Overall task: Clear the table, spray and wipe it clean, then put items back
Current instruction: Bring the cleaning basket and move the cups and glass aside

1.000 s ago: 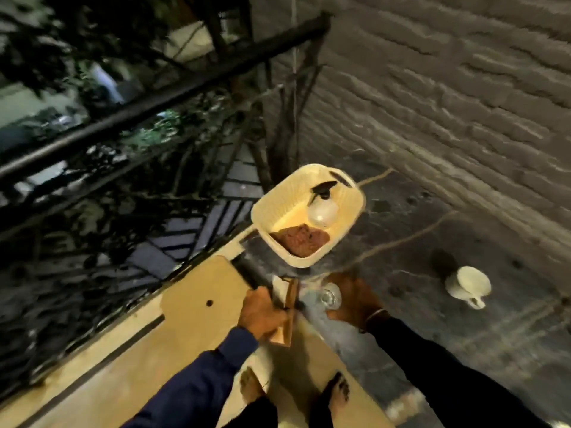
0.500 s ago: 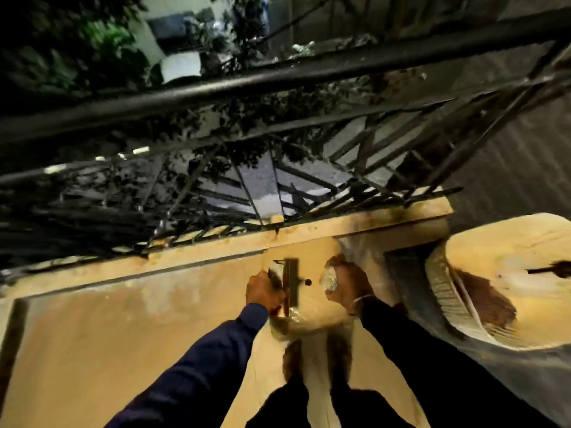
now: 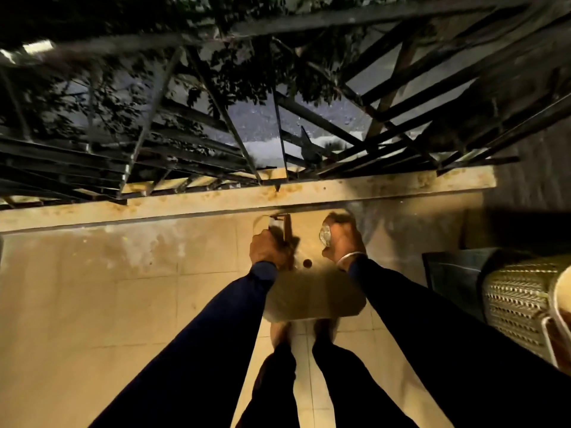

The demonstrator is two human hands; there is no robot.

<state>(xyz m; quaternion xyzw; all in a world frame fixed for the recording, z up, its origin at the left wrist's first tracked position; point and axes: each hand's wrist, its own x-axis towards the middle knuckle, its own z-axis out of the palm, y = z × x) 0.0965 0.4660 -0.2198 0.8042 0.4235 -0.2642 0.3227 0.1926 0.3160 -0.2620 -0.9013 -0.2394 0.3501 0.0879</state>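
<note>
A clear glass [image 3: 325,236] in the right hand [image 3: 343,244], a wooden stand [image 3: 287,227] (blurred) in the left hand [image 3: 268,251].

So the floor [image 3: 123,304] is tan tile, with bare feet [image 3: 279,332] planted on it. Just ahead of them sits a small tan worktop [image 3: 315,298] with rounded corners and a dark round hole [image 3: 306,263]. At its far end the left grip [image 3: 268,248] holds a wooden holder [image 3: 285,227] and the right grip [image 3: 343,242] a glass [image 3: 325,234]. Can't tell if either touches down. Off right, a woven basket [image 3: 519,301] sits on a dark slab [image 3: 448,273].
</note>
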